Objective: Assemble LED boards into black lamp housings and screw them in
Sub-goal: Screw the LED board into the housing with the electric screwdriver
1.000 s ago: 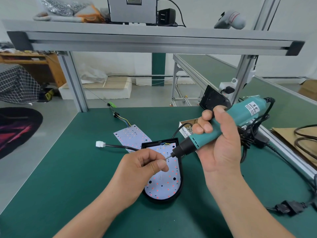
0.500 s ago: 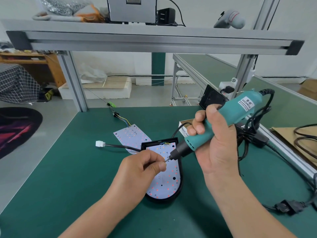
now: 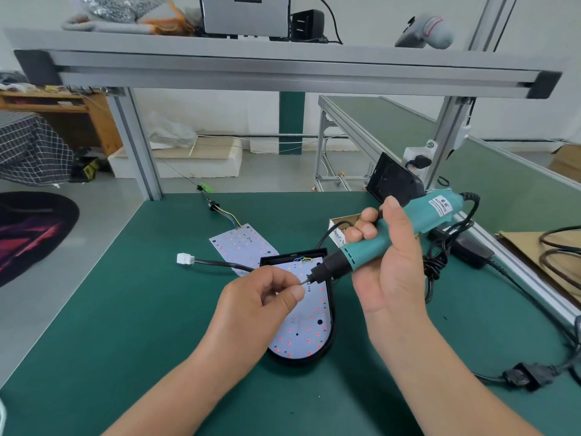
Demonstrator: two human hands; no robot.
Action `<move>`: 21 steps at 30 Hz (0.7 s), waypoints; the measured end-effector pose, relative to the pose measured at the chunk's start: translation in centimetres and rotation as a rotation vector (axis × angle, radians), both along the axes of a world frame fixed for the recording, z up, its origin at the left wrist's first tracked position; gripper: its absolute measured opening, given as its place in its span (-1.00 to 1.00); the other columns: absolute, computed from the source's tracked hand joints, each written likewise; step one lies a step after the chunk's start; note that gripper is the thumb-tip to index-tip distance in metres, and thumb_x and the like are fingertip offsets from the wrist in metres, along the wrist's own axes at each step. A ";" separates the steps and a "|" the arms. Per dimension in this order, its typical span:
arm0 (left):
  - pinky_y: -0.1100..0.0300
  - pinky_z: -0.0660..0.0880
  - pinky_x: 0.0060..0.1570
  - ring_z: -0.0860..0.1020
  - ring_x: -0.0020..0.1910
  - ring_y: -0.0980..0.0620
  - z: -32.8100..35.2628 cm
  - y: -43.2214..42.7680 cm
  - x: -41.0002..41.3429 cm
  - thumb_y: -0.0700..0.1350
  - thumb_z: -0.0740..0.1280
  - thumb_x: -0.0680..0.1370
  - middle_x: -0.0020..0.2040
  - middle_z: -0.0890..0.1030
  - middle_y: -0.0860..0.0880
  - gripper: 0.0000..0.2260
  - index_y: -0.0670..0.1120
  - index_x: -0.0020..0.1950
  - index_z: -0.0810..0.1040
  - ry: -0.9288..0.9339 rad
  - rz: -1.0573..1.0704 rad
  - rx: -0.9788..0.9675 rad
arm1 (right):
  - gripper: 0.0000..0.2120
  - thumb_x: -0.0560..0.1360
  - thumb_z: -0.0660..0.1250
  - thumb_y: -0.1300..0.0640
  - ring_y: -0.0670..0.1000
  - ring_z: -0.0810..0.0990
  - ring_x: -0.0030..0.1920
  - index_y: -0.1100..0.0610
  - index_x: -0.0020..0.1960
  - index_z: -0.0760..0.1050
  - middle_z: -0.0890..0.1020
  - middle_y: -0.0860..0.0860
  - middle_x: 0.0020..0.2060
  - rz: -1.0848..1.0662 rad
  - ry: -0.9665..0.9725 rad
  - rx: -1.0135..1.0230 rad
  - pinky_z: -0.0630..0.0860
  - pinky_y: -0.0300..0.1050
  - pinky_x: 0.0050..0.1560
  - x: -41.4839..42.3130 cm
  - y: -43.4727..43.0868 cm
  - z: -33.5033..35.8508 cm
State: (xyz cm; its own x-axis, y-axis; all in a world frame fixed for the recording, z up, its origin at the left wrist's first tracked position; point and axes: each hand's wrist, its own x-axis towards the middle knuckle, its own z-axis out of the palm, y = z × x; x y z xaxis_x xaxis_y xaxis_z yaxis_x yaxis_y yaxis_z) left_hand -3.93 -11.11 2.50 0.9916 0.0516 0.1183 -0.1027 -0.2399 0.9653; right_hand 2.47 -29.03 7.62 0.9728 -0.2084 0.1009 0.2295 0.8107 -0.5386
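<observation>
Where the green surface (image 3: 132,357) meets its near edge, bare room spreads left of both forearms, while a black plug (image 3: 528,374) and cable crowd the right edge. At mid-surface the black lamp housing (image 3: 330,336) holds an LED board (image 3: 301,332). Over its far half, the left hand (image 3: 261,306) has its fingers pinching the bit (image 3: 304,282) of the electric screwdriver (image 3: 393,236), which the right hand (image 3: 390,278) grips. A spare LED board (image 3: 242,243) lies beyond.

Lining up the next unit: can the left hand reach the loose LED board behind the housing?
Probably yes: the loose LED board lies beyond the left hand, nothing standing between. But its fingers are pinching at the screwdriver bit, and a black cable crosses the board's near edge.
</observation>
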 end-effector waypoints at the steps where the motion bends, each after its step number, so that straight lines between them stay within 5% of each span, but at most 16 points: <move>1: 0.19 0.52 -0.16 0.52 -0.26 0.12 0.0 -0.1 0.0 0.09 0.52 0.51 -0.14 0.69 -0.10 -0.91 0.18 -0.02 0.70 0.003 -0.005 -0.009 | -0.84 0.64 0.39 0.15 -0.06 0.43 -0.39 0.11 0.04 0.40 0.55 0.08 -0.22 -0.001 0.008 0.007 0.49 -0.18 -0.30 0.1 0.0 -0.1; 5: 0.08 0.60 -0.05 0.63 -0.18 0.02 0.0 0.0 0.2 0.23 0.48 0.45 -0.09 0.73 -0.05 -0.82 0.24 0.01 0.70 0.011 -0.005 -0.028 | -0.85 0.64 0.40 0.14 -0.07 0.43 -0.39 0.11 0.05 0.41 0.55 0.08 -0.21 0.017 0.017 0.021 0.49 -0.19 -0.30 0.2 0.1 -0.4; 9: 0.33 0.46 -0.31 0.51 -0.35 0.20 0.2 0.8 0.4 0.43 0.26 0.50 -0.05 0.73 0.15 -0.67 0.28 0.04 0.65 -0.027 -0.001 0.004 | -0.85 0.64 0.40 0.15 -0.07 0.42 -0.39 0.10 0.03 0.41 0.55 0.07 -0.22 0.028 0.021 0.033 0.48 -0.21 -0.31 0.3 -0.1 -0.4; 13: 0.10 0.34 -0.33 0.34 -0.45 0.11 0.3 2.7 1.9 0.25 0.25 0.62 -0.33 0.56 0.11 -0.67 0.05 -0.13 0.60 0.083 0.193 0.044 | -0.85 0.62 0.40 0.15 -0.07 0.42 -0.39 0.10 0.00 0.42 0.55 0.07 -0.22 0.037 0.008 0.019 0.48 -0.21 -0.31 0.3 -0.3 -0.4; 17: 0.14 0.30 -0.33 0.29 -0.47 0.11 -0.1 4.3 2.5 0.32 0.27 0.58 -0.43 0.39 0.15 -0.56 -0.06 -0.11 0.55 0.202 0.174 0.404 | -0.84 0.62 0.40 0.17 -0.07 0.41 -0.40 0.10 -0.01 0.41 0.55 0.07 -0.24 0.054 0.005 -0.023 0.47 -0.20 -0.33 0.4 -0.3 -0.4; 21: 0.16 0.40 -0.33 0.51 -0.40 0.19 -0.7 3.2 1.9 0.40 0.32 0.46 -0.36 0.58 0.20 -0.63 0.12 -0.09 0.58 0.223 0.077 0.550 | -0.84 0.62 0.38 0.20 -0.06 0.41 -0.43 0.09 -0.04 0.40 0.54 0.08 -0.28 0.109 0.009 -0.127 0.46 -0.18 -0.36 0.4 -0.1 -0.6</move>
State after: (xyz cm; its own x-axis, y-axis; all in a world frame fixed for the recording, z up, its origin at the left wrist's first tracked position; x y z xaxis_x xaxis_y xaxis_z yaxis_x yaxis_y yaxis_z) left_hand -2.02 -7.94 1.77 0.9915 0.1141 -0.0628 0.1255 -0.7095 0.6934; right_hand 2.89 -29.14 7.01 0.9900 -0.0880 0.1105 0.1386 0.7557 -0.6401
